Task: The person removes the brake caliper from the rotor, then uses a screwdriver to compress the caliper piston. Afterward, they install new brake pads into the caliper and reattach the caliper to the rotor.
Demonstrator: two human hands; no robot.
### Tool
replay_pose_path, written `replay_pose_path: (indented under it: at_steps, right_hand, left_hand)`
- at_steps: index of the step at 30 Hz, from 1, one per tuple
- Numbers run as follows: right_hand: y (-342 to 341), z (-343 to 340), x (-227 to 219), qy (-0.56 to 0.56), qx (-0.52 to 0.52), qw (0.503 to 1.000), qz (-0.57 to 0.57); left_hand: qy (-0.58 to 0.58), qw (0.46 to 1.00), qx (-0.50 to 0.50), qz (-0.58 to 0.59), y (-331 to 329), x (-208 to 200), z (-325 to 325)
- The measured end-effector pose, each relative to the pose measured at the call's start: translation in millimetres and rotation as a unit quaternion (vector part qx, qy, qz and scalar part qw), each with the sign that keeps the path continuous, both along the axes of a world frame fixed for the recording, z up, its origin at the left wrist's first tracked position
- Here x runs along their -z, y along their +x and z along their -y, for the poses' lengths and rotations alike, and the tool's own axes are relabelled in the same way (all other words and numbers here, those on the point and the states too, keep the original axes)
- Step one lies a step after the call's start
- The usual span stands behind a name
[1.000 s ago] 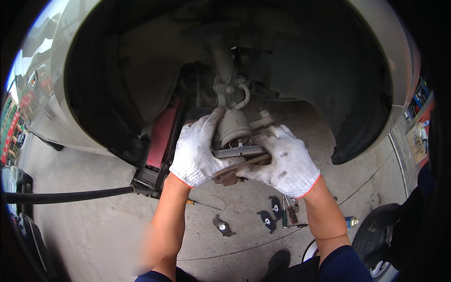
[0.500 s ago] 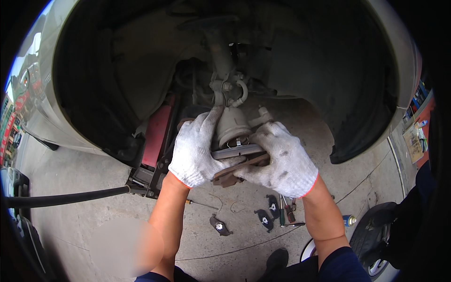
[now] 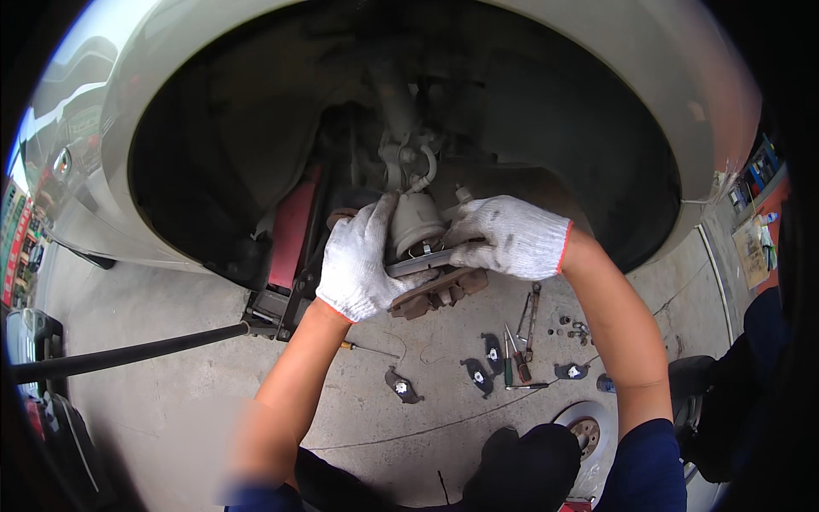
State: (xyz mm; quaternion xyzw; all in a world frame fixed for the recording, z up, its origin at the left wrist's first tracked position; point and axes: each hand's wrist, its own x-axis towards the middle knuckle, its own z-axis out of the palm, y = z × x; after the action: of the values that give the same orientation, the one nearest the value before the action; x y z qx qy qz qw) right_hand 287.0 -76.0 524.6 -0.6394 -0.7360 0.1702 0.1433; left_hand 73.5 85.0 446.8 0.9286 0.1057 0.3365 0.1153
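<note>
Inside the car's dark wheel arch [image 3: 213,171] hangs a grey brake caliper [image 3: 415,220], its piston housing toward me. A flat brake pad [image 3: 416,264] lies across the housing's lower side. My left hand [image 3: 351,263], in a white knit glove with an orange cuff, wraps the caliper's left side, its thumb stretched along the pad. My right hand [image 3: 516,236], gloved alike, pinches the pad's right end between thumb and fingers. Just below the pad is the rusty brown outer part of the caliper [image 3: 439,294]. The fingertips behind the caliper are hidden.
Left of the caliper stands a red jack [image 3: 294,230] with a long black handle [image 3: 136,352]. Several brake pads [image 3: 403,386], a screwdriver [image 3: 367,348], other hand tools [image 3: 519,363] and small hardware [image 3: 578,333] lie on the concrete. A brake disc [image 3: 587,433] rests by my knee.
My right hand has shifted up off the rusty outer part, its thumb now at the pad's end. My left hand keeps its hold. The view has shifted, showing more floor tools.
</note>
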Motion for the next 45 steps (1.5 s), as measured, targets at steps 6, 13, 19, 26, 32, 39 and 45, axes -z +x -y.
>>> replay_pose_path:
  at_steps: [6, 13, 19, 26, 32, 39, 45]
  right_hand:
    - [-3.1, -11.7, -30.6, -0.096, 0.015, 0.992, 0.079]
    - [-19.7, -18.0, -32.6, -0.161, 0.023, 0.977, 0.139]
    - [-13.9, -11.0, -9.9, -0.096, 0.01, 0.991, 0.093]
    - [-11.8, 5.4, 17.2, -0.001, 0.042, 0.999, 0.021]
    - [-9.4, 6.3, 19.5, -0.022, 0.057, 0.998, -0.01]
    - [-10.5, 0.4, 29.1, 0.063, 0.031, 0.998, 0.001]
    - [-15.8, 5.7, 19.8, 0.024, 0.057, 0.997, -0.043]
  left_hand:
    - [-0.007, 0.999, -0.005, -0.047, -1.9, -5.8, -1.2]
    - [-0.016, 0.984, -0.056, -0.169, -1.5, -32.4, 4.3]
    - [-0.083, 0.928, -0.107, -0.348, 18.6, -74.0, 14.1]
    - [-0.053, 0.917, -0.108, -0.38, 33.2, -83.3, 22.9]
    - [-0.027, 0.917, -0.102, -0.384, 40.1, -76.9, 20.0]
    - [-0.033, 0.917, -0.102, -0.384, 39.8, -83.2, 20.7]
    - [-0.015, 0.913, -0.065, -0.403, 39.1, -84.6, 18.7]
